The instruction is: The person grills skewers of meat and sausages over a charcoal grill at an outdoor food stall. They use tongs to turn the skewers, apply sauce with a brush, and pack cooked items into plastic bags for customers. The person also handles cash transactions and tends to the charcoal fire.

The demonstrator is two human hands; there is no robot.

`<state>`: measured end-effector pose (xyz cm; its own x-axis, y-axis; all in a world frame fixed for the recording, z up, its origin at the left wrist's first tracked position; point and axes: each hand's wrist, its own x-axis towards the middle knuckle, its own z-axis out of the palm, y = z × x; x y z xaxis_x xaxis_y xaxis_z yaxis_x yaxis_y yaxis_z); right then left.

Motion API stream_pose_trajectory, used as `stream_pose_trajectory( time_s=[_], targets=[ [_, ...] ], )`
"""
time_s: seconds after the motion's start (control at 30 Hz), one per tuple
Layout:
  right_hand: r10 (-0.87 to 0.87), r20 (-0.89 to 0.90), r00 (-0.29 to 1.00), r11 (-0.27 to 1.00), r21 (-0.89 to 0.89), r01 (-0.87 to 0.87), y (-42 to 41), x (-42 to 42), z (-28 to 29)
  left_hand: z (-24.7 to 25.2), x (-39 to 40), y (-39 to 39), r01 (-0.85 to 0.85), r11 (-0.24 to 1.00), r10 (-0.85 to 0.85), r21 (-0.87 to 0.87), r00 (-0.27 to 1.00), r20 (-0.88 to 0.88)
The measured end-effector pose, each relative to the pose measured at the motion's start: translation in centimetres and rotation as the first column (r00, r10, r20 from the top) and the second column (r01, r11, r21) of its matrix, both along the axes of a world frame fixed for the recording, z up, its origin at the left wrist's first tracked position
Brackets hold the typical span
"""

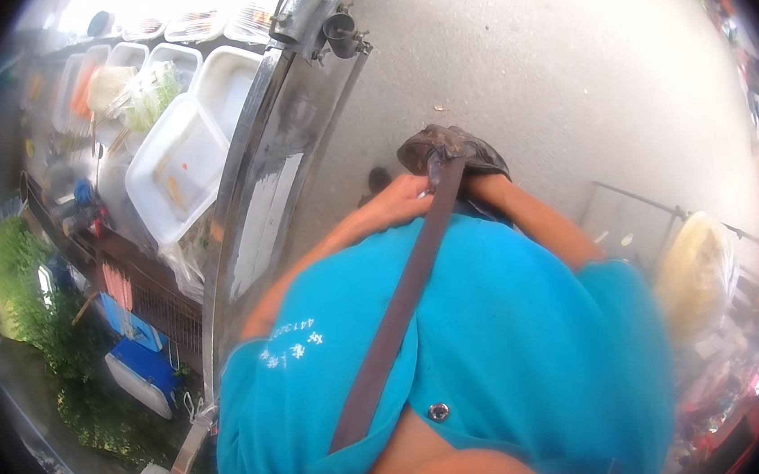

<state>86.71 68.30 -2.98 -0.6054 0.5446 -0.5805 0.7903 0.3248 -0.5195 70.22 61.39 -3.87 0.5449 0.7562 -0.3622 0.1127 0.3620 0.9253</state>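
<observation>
A brown leather bag (445, 146) hangs at my waist from a wide brown strap (396, 320) that crosses my turquoise shirt (515, 316). My left hand (410, 196) is at the bag's near left side, its fingers curled on the edge beside the strap's end. From the right my forearm reaches to the bag, and only the wrist of my right hand (485, 185) shows. Its fingers are hidden in or behind the bag, so what they hold cannot be seen.
Along my left runs a stall's metal edge (239, 177) with pipe clamps (340, 34). Behind it stand white plastic trays (179, 165), bagged greens (151, 95) and a blue-and-white cooler box (144, 375). To my right are a metal rack (679, 212) and a pale yellow bagged bundle (697, 278).
</observation>
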Motion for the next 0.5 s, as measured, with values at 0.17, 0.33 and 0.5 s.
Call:
stream_pose_trajectory(
  time_s=[0.17,0.33,0.5],
  targets=[
    [-0.177,-0.069,0.982,0.98,0.084,0.183,-0.9,0.7,-5.2,-0.5,0.0,0.0,0.03,0.999,-0.029,0.012,0.998,-0.053],
    [-0.293,-0.063,0.954,0.937,-0.216,0.274,-0.8,-0.3,-1.7,-0.3,-0.3,-0.3,0.019,1.0,-0.019,0.005,0.998,-0.053],
    [-0.26,-0.007,0.966,0.944,-0.213,0.252,-0.3,-0.9,-0.1,-0.5,-0.1,-0.3,0.009,1.0,-0.01,-0.023,0.998,-0.06]
  ],
)
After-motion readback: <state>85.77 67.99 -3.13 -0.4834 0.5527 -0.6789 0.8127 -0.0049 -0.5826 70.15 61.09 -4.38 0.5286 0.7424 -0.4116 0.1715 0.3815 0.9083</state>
